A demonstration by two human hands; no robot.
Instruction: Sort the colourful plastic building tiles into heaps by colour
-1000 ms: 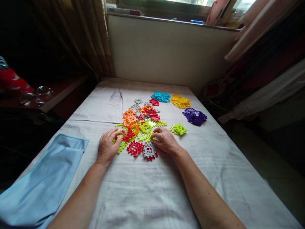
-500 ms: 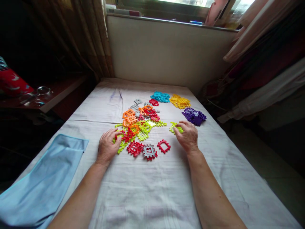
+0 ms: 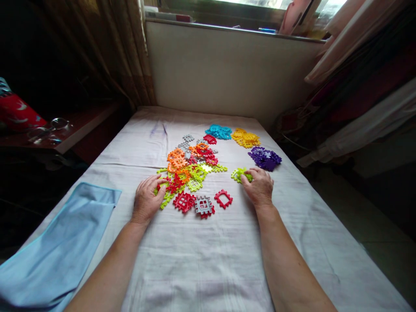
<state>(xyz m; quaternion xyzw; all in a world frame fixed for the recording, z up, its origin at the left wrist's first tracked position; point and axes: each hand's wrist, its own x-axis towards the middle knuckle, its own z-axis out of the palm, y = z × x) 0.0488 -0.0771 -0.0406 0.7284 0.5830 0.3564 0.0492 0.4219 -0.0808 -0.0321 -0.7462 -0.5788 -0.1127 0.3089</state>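
From my head, the one camera looks forward and slightly down along the table (image 3: pixel 182 264), from above and behind my left hand (image 3: pixel 148 199) and right hand (image 3: pixel 259 186). My forearms run in from the bottom edge; the wall (image 3: pixel 227 69) stands farther off, facing me.

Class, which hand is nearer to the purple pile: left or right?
Right. The right hand is at the green pile, just nearer the person than the purple pile; the left hand is across the mixed pieces.
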